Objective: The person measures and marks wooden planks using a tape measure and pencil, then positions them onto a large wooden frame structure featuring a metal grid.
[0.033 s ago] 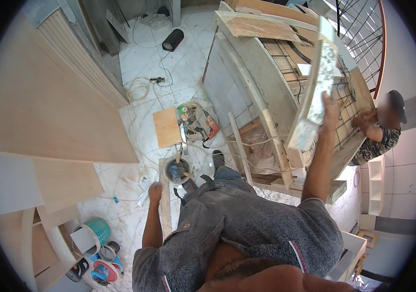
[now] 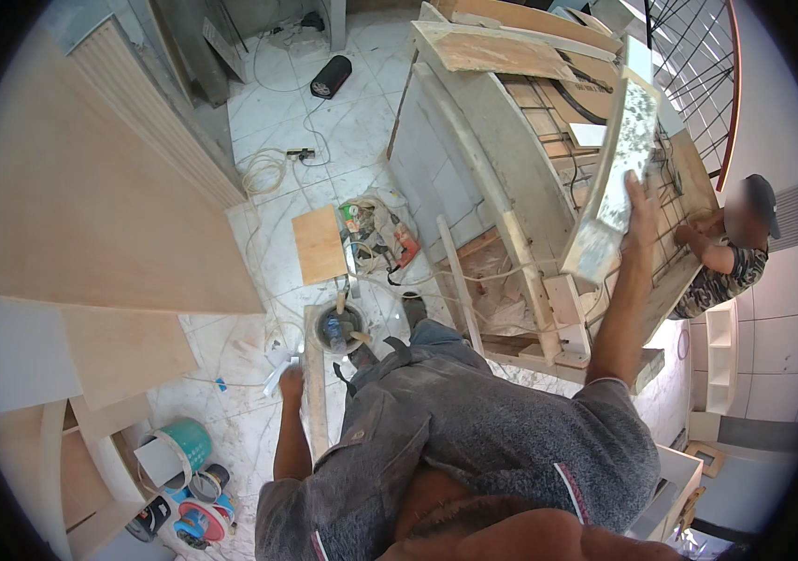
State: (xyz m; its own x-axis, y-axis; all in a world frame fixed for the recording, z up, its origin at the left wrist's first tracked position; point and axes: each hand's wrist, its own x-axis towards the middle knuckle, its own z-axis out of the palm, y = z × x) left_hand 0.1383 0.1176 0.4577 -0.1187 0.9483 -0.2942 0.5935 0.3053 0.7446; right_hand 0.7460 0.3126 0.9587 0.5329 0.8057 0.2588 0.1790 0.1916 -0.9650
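My right hand (image 2: 639, 210) grips a long light board (image 2: 616, 178) with a speckled white face, raised at the right over the wooden structure. My left hand (image 2: 292, 381) hangs low with curled fingers, beside some white scraps (image 2: 277, 372); what it holds, if anything, is unclear. A long narrow plank (image 2: 318, 421) lies just right of that hand. Near my feet is a dark bucket (image 2: 329, 329) with handles sticking out, and beyond it a square wooden piece (image 2: 318, 238) beside a bag of tools (image 2: 378, 234).
A co-worker in a cap (image 2: 731, 262) works at the structure's far right. Large wooden panels (image 2: 109, 196) stand at the left, with buckets (image 2: 184, 444) below. Cables (image 2: 263, 173) and a black cylinder (image 2: 332, 77) lie on the tiled floor. A railing (image 2: 689, 84) rises at top right.
My right hand and the board have shifted slightly to the right. My left hand has moved a little left and down. The rest looks much the same.
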